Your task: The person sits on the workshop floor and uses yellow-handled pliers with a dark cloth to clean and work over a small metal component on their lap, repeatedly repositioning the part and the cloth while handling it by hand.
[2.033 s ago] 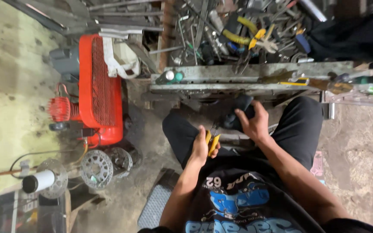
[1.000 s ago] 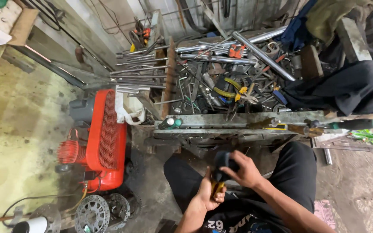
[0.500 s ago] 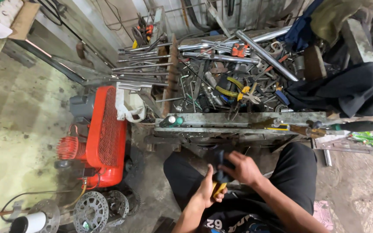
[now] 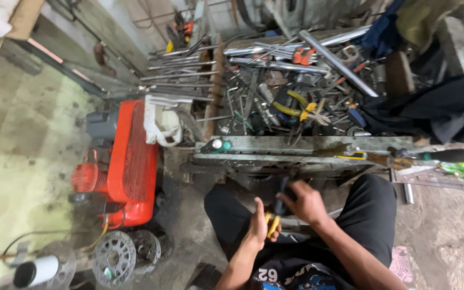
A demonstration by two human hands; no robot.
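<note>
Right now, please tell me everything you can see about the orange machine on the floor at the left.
The orange machine looks like a small air compressor. Its body is a long orange tank with fine ribs on top, and it looks like painted metal. A grey block sits at its far end and a round red part at its left side. It lies on the dirty concrete floor, beside the cluttered workbench. A white plastic jug rests against its far end. A spoked metal wheel lies at its near end. No hand touches it.

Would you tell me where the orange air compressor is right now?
In the head view, the orange air compressor stands on the floor at left, beside the cluttered workbench.
</note>
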